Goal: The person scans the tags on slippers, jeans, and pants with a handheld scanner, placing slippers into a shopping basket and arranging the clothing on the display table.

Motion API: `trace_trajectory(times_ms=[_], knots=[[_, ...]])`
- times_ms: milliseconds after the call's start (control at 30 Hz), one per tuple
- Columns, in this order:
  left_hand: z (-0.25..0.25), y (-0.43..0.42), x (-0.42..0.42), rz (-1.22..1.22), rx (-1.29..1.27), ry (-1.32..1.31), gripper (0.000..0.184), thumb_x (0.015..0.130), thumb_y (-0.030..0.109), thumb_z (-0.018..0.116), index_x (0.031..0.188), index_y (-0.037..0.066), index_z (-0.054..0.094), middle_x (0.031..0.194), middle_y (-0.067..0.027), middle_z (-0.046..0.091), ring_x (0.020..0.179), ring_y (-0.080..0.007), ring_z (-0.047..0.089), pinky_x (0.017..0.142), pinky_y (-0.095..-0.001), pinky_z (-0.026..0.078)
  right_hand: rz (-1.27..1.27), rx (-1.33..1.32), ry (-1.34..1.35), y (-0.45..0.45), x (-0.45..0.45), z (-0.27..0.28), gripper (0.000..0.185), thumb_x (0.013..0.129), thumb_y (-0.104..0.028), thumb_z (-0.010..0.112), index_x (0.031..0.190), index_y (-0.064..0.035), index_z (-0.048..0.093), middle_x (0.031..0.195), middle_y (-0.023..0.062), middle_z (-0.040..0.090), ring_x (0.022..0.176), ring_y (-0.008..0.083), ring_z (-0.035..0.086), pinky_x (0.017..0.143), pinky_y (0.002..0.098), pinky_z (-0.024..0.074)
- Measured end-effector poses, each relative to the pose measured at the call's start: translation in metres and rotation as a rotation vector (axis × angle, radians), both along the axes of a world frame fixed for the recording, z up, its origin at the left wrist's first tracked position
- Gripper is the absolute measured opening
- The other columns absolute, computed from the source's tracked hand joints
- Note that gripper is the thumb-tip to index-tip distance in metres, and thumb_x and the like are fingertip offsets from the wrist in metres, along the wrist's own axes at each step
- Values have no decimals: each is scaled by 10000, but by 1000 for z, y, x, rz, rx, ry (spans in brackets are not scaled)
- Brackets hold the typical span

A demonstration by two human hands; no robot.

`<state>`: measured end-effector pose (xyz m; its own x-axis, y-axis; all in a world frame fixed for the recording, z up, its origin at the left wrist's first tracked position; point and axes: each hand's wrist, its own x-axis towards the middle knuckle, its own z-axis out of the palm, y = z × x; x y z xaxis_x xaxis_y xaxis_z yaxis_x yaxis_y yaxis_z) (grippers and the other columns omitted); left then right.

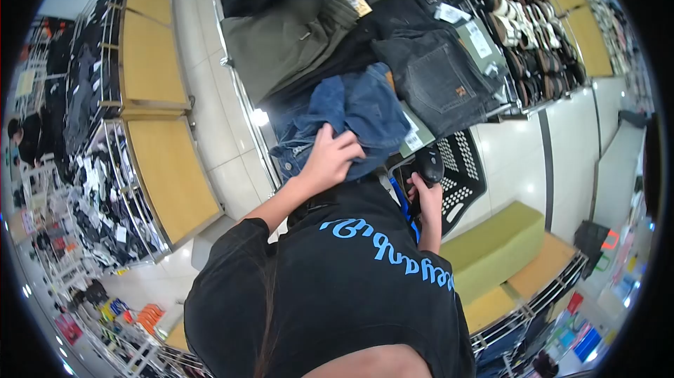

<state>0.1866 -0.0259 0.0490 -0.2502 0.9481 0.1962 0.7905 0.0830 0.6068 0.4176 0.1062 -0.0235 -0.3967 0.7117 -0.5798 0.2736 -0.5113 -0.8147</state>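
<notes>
Blue crumpled denim point(382, 114) lies under and just beyond your nearer left hand point(335, 158), whose bent fingers touch it, whether pinching I cannot tell, while your right hand point(427, 199) grips a black rounded handheld device point(430, 164).

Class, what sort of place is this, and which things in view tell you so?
Most likely a clothing and shoe shop: blue denim and dark jeans are laid out with barcoded tags beside them, and rows of sandals are displayed nearby.
</notes>
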Motion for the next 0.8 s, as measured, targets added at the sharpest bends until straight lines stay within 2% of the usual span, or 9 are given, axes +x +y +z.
trace_trajectory(times_ms=[167, 300, 367, 433, 500, 567, 633, 700, 800], knots=[[3, -5, 4, -14, 92, 25, 295, 590, -11, 585, 839, 137, 637, 876, -24, 525, 809, -297, 400, 756, -361, 351, 101, -19, -52, 4, -6, -4, 214, 819, -212, 673, 849, -7, 623, 690, 51, 622, 498, 92, 521, 471, 230, 423], [-25, -8, -29, 174, 190, -29, 261, 654, 14, 587, 902, 93, 608, 893, -96, 529, 869, -305, 463, 790, -364, 388, 121, -1, -35, 9, -8, -4, 206, 819, -195, 671, 859, 1, 624, 737, 63, 644, 515, 85, 528, 470, 225, 428], [-58, -12, -65, 461, 329, -66, 205, 745, 20, 553, 947, 37, 581, 884, -154, 538, 854, -335, 508, 785, -393, 421, 145, -9, -49, 10, -8, -5, 209, 819, -195, 670, 860, 5, 626, 743, 63, 645, 523, 83, 531, 472, 224, 430], [-93, -26, -108, 870, 279, -253, 159, 836, 45, 496, 972, -10, 557, 883, -184, 560, 809, -378, 537, 763, -426, 447, 158, 1, -53, 11, -8, -2, 208, 820, -194, 668, 857, 7, 628, 743, 63, 644, 528, 82, 532, 473, 222, 429], [-92, -30, -124, 1005, 63, -412, 172, 883, 73, 456, 977, -39, 545, 870, -205, 577, 778, -407, 548, 732, -448, 457, 156, -1, -44, 9, -5, 1, 207, 821, -193, 667, 853, 8, 630, 743, 63, 644, 532, 81, 533, 474, 221, 429], [-96, -18, -133, 999, 28, -88, 256, 790, 44, 504, 1039, 2, 546, 953, -178, 557, 883, -375, 526, 805, -435, 426, 147, 3, -14, 10, -4, -2, 206, 822, -192, 665, 848, 9, 631, 743, 63, 643, 533, 80, 532, 477, 220, 429], [-49, 12, -115, 938, 146, 336, 339, 732, 34, 524, 1070, 30, 540, 1004, -162, 537, 938, -358, 502, 843, -428, 401, 144, -8, -32, 12, -4, -2, 206, 822, -191, 665, 851, 10, 630, 749, 63, 643, 536, 83, 534, 480, 222, 430], [-29, 40, -123, 829, 323, 254, 414, 686, 24, 554, 1099, 37, 530, 1042, -150, 535, 996, -332, 480, 892, -409, 375, 144, -27, -56, 12, -5, 0, 205, 822, -190, 665, 852, 10, 629, 751, 64, 644, 539, 86, 536, 481, 224, 432], [-18, 90, -138, 717, 324, 322, 572, 672, 207, 701, 1203, 122, 507, 1171, -191, 456, 1102, -381, 419, 937, -440, 354, 154, -14, -50, 12, -7, -5, 205, 822, -193, 667, 853, 7, 630, 751, 66, 644, 541, 89, 538, 481, 225, 435]])
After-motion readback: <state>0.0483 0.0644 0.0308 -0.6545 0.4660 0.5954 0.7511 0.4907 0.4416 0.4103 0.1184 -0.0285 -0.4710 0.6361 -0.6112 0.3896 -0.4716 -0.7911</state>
